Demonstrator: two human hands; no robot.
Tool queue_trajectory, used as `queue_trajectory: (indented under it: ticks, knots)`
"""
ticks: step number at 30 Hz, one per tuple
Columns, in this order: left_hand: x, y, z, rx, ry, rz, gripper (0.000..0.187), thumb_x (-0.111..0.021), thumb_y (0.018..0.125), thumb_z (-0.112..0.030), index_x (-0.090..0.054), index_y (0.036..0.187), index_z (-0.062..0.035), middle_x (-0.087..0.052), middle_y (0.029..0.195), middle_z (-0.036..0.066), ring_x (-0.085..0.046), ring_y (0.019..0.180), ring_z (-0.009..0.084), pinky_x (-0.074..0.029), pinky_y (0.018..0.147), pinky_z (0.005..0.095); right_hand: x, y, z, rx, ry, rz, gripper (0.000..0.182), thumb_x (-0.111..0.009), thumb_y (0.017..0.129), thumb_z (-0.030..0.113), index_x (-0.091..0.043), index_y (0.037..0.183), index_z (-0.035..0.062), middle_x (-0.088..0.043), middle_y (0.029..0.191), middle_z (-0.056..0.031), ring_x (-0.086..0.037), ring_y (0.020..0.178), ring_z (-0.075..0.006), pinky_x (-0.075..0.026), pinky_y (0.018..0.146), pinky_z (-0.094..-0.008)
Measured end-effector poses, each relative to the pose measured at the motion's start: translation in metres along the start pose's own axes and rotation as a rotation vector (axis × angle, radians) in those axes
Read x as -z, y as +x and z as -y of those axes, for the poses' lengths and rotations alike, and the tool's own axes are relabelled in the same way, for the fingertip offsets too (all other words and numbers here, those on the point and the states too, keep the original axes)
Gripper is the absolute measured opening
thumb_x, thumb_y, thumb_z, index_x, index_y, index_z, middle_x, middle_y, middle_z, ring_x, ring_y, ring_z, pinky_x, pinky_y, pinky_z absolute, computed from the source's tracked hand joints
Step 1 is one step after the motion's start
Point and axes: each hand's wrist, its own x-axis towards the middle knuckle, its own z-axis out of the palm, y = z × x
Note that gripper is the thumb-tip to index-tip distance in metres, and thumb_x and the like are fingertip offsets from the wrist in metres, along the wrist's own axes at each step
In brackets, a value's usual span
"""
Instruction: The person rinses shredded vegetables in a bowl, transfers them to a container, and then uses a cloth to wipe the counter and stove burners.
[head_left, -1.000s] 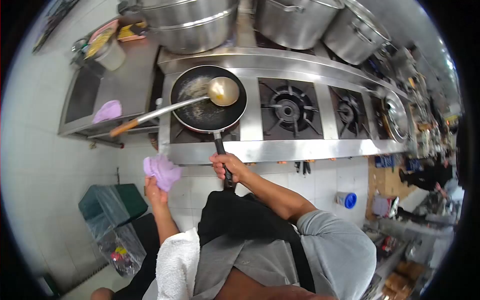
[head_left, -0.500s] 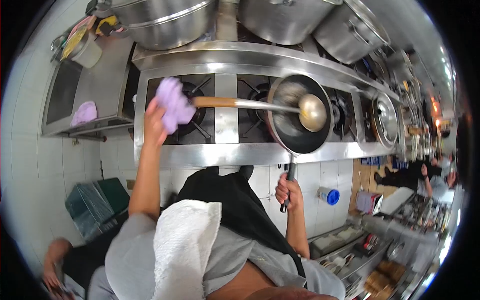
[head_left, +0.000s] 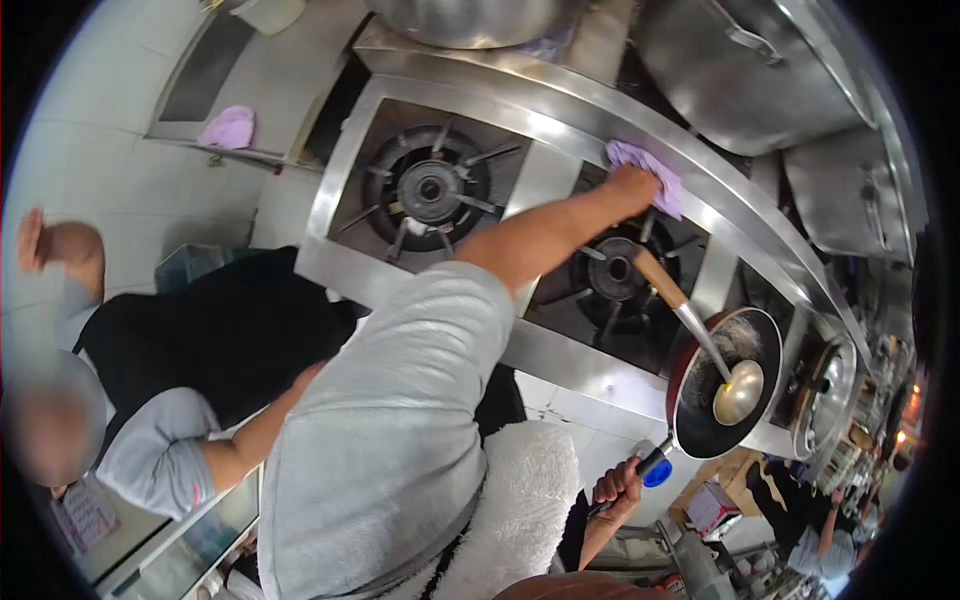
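One ladle, handle toward purple cloth.

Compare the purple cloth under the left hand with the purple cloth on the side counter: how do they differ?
The purple cloth under the left hand is pressed by the left hand against the stove's back ledge; the purple cloth on the side counter lies untouched. The first is spread and partly hidden by the hand; the second sits bunched in a small heap, fully visible. Both share the same lilac colour and look like the same soft fabric.
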Motion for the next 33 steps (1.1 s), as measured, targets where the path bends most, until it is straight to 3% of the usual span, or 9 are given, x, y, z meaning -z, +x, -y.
queue_trajectory:
  ticks: [6, 7, 9, 17, 21, 24, 27, 29, 33]
  knots:
    - [0.138, -0.16, 0.279, 0.528, 0.322, -0.097, 0.03, -0.066, 0.072, -0.015, -0.062, 0.101, -0.0101, -0.063, 0.101, 0.016, -0.061, 0.096, 0.0323, -0.048, 0.081, 0.0427, -0.006, 0.01, -0.007, -0.092, 0.162, 0.136, 0.016, -0.055, 0.089, 0.014, -0.04, 0.083, 0.0086, -0.034, 0.055, 0.0006, -0.036, 0.036, -0.0109, -0.037, 0.028, -0.0279]
    - [0.197, -0.175, 0.287, 0.625, 0.535, 0.119, 0.027, -0.062, 0.075, -0.016, -0.063, 0.102, -0.0117, -0.065, 0.1, 0.015, -0.062, 0.095, 0.031, -0.048, 0.082, 0.042, 0.0, 0.015, -0.011, -0.089, 0.165, 0.196, 0.016, -0.054, 0.089, 0.014, -0.04, 0.083, 0.0084, -0.034, 0.054, 0.0007, -0.036, 0.036, -0.0107, -0.037, 0.028, -0.0275]
    - [0.227, -0.18, 0.311, 0.635, 0.402, -0.017, 0.025, -0.053, 0.08, -0.016, -0.067, 0.1, -0.0124, -0.067, 0.1, 0.012, -0.063, 0.092, 0.0295, -0.048, 0.084, 0.0396, 0.0, 0.006, -0.014, -0.088, 0.143, 0.179, 0.016, -0.054, 0.089, 0.013, -0.04, 0.082, 0.0082, -0.034, 0.054, 0.0008, -0.036, 0.036, -0.0103, -0.036, 0.028, -0.0269]
    - [0.06, -0.076, 0.119, -0.129, -0.15, -0.059, 0.039, -0.051, 0.078, 0.002, -0.059, 0.115, -0.0062, -0.057, 0.122, 0.014, -0.053, 0.115, 0.0289, -0.039, 0.099, 0.0395, -0.041, -0.001, -0.012, -0.041, 0.109, 0.018, 0.018, -0.057, 0.085, 0.012, -0.041, 0.079, 0.0068, -0.033, 0.052, 0.0008, -0.033, 0.033, -0.0095, -0.032, 0.026, -0.0255]
    - [0.055, -0.159, 0.048, 0.123, -0.06, 0.034, 0.049, -0.048, 0.081, -0.003, -0.046, 0.129, -0.0046, -0.041, 0.138, 0.014, -0.033, 0.132, 0.0298, -0.024, 0.106, 0.0527, -0.036, -0.002, -0.016, 0.009, 0.089, 0.078, 0.02, -0.057, 0.084, 0.012, -0.04, 0.075, 0.0063, -0.034, 0.051, 0.0003, -0.035, 0.033, -0.0099, -0.034, 0.026, -0.0261]
    - [0.07, -0.256, -0.011, 0.099, 0.047, 0.047, 0.045, -0.043, 0.083, -0.001, -0.048, 0.127, -0.0027, -0.045, 0.134, 0.016, -0.037, 0.13, 0.0306, -0.025, 0.108, 0.0493, -0.031, 0.002, -0.017, 0.007, 0.093, 0.046, 0.019, -0.056, 0.084, 0.011, -0.04, 0.074, 0.0063, -0.034, 0.05, 0.0001, -0.037, 0.033, -0.0101, -0.036, 0.026, -0.0264]
    - [0.062, -0.19, 0.038, 0.065, -0.214, 0.021, 0.05, -0.049, 0.075, 0.004, -0.049, 0.125, -0.0001, -0.049, 0.128, 0.022, -0.038, 0.128, 0.0355, -0.029, 0.106, 0.0507, -0.023, 0.001, -0.016, 0.013, 0.084, 0.021, 0.019, -0.057, 0.083, 0.011, -0.04, 0.075, 0.0066, -0.034, 0.049, 0.0003, -0.036, 0.033, -0.0102, -0.036, 0.026, -0.0265]
    - [0.063, -0.116, 0.073, -0.026, 0.049, -0.085, 0.048, -0.051, 0.075, 0.005, -0.051, 0.122, 0.0003, -0.052, 0.125, 0.022, -0.044, 0.124, 0.0358, -0.034, 0.103, 0.0477, -0.018, 0.0, -0.019, 0.016, 0.082, 0.003, 0.019, -0.057, 0.083, 0.012, -0.041, 0.076, 0.0068, -0.034, 0.05, 0.0003, -0.036, 0.033, -0.0103, -0.036, 0.026, -0.0267]
    - [0.051, -0.161, 0.057, 0.043, 0.092, -0.177, 0.04, -0.045, 0.08, -0.001, -0.053, 0.119, 0.0, -0.055, 0.121, 0.018, -0.05, 0.116, 0.0317, -0.037, 0.098, 0.0448, 0.004, -0.01, -0.026, 0.017, 0.137, 0.107, 0.018, -0.058, 0.083, 0.012, -0.043, 0.075, 0.0065, -0.035, 0.05, 0.0003, -0.038, 0.033, -0.0109, -0.038, 0.027, -0.0281]
